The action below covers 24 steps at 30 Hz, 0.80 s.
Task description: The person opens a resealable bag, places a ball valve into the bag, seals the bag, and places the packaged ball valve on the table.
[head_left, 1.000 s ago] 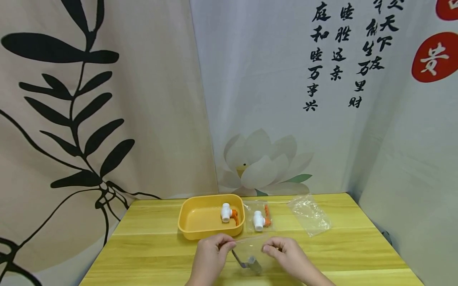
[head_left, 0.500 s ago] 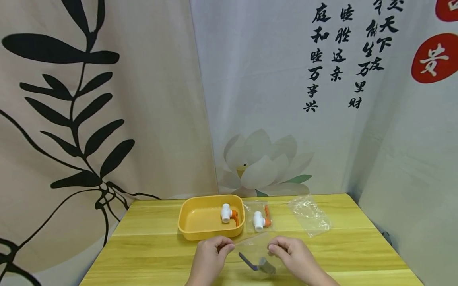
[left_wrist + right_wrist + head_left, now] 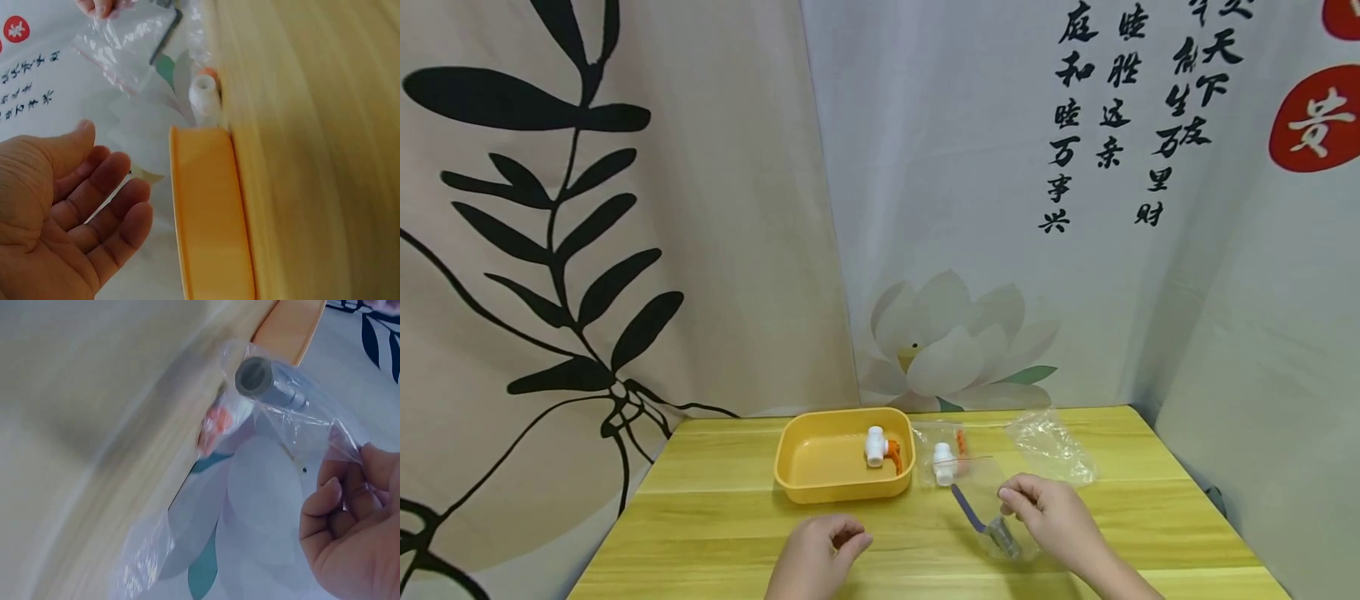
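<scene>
My right hand [image 3: 1052,512] pinches the edge of a clear plastic bag [image 3: 983,477] and holds it up over the table. In the bag lies a grey pipe valve [image 3: 1002,537] with a long blue lever handle [image 3: 967,508]. The right wrist view shows the round open end of the grey valve [image 3: 255,376] through the plastic, with thumb and fingertips gripping the bag's corner. My left hand [image 3: 816,554] is apart from the bag, in front of the yellow tray [image 3: 842,493]. In the left wrist view the left hand [image 3: 69,206] holds nothing, its fingers loosely bent.
A white valve [image 3: 875,447] with an orange handle lies inside the tray's right side. Right of the tray is another white valve [image 3: 943,467] in a clear bag, partly behind the held bag. A flattened clear bag [image 3: 1060,446] lies at the back right of the wooden table [image 3: 700,533].
My left hand has let go of the bag and moved left and down. The right hand has carried the bag with the grey valve to the right and slightly up.
</scene>
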Available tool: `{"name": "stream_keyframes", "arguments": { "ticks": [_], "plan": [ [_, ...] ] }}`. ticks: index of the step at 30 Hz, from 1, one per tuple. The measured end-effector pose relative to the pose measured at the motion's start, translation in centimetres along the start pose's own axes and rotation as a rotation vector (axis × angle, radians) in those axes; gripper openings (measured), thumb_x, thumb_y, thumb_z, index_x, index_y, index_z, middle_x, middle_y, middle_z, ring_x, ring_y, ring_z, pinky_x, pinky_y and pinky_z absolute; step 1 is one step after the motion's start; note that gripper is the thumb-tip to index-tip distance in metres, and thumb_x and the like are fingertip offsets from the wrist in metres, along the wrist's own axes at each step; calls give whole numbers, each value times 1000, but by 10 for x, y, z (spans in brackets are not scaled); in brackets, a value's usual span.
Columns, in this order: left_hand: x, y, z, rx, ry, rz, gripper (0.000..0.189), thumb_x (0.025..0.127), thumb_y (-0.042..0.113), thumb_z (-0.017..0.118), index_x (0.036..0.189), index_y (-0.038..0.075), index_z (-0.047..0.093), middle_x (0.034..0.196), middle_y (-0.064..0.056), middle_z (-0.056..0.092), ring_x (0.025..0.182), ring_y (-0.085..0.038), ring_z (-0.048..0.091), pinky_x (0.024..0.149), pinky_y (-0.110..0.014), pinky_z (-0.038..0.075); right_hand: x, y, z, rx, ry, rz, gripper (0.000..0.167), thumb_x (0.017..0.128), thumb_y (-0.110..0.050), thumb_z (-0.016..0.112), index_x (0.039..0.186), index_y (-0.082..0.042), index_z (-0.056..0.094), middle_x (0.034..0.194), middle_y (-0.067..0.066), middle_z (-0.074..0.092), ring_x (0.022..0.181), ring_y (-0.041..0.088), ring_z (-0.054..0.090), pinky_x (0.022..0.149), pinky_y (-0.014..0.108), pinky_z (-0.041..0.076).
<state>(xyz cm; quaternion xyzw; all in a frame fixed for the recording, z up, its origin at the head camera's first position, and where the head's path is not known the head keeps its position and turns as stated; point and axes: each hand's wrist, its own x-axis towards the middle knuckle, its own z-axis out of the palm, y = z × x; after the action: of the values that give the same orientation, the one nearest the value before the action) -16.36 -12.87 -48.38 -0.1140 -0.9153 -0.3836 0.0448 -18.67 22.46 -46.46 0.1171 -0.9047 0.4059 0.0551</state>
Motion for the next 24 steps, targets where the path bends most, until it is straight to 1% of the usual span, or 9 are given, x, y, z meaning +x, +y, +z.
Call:
{"name": "stream_keyframes", "arguments": {
  "ticks": [3, 5, 7, 10, 12, 14, 18, 21, 24],
  "plan": [
    [-5, -10, -10, 31, -68, -2, 14, 97, 39, 79, 95, 24, 80, 83, 19, 70, 74, 6, 57, 64, -22, 49, 4, 4, -11, -28, 27, 38, 19, 107, -29, 66, 94, -21, 77, 85, -8, 78, 68, 2, 62, 62, 23, 51],
    [-7, -16, -16, 47, -110, -9, 17, 97, 40, 79, 98, 23, 80, 86, 19, 72, 76, 5, 60, 65, -23, 51, 7, 7, -18, -48, 43, 58, 19, 107, -27, 66, 93, -20, 77, 85, -6, 78, 71, 5, 67, 64, 23, 53],
    [-9, -21, -22, 75, -145, -10, 20, 97, 40, 79, 101, 21, 81, 88, 18, 73, 78, 3, 63, 66, -25, 53, 10, 10, -25, -68, 63, 75, 19, 107, -25, 66, 92, -19, 76, 85, -4, 79, 73, 9, 69, 63, 23, 53],
    [-11, -29, -30, 109, -181, -9, 23, 97, 39, 79, 104, 17, 80, 91, 15, 75, 80, 0, 65, 68, -28, 56, 16, 17, -35, -98, 85, 83, 21, 108, -25, 65, 91, -17, 75, 86, -2, 79, 76, 13, 72, 61, 24, 52],
    [-12, -34, -33, 124, -202, -5, 24, 98, 38, 78, 103, 15, 80, 91, 14, 75, 79, -1, 65, 68, -29, 55, 20, 22, -40, -112, 96, 86, 22, 108, -25, 65, 92, -16, 75, 86, -1, 79, 77, 14, 72, 60, 25, 51],
    [-14, -38, -35, 131, -208, 9, 23, 98, 37, 78, 102, 14, 79, 90, 12, 76, 78, -1, 64, 67, -28, 55, 25, 27, -45, -123, 105, 86, 23, 109, -26, 64, 93, -14, 75, 87, -1, 79, 77, 14, 72, 61, 24, 51],
    [-16, -44, -37, 146, -209, 44, 22, 98, 36, 79, 100, 14, 78, 90, 12, 75, 77, 0, 62, 65, -26, 52, 37, 36, -49, -131, 116, 98, 25, 110, -27, 62, 98, -11, 75, 88, 0, 79, 73, 11, 66, 59, 25, 48],
    [-17, -46, -36, 152, -211, 47, 22, 97, 37, 79, 99, 15, 78, 89, 11, 75, 77, -1, 63, 65, -27, 53, 47, 43, -49, -142, 117, 112, 25, 111, -26, 60, 99, -10, 75, 89, 1, 79, 72, 9, 62, 58, 26, 45],
    [-17, -46, -36, 153, -219, 34, 23, 98, 38, 78, 100, 15, 78, 90, 10, 76, 78, -3, 65, 65, -29, 55, 58, 50, -47, -149, 116, 128, 25, 111, -24, 59, 97, -10, 74, 88, 2, 78, 74, 11, 64, 61, 27, 47]
  ]
}}
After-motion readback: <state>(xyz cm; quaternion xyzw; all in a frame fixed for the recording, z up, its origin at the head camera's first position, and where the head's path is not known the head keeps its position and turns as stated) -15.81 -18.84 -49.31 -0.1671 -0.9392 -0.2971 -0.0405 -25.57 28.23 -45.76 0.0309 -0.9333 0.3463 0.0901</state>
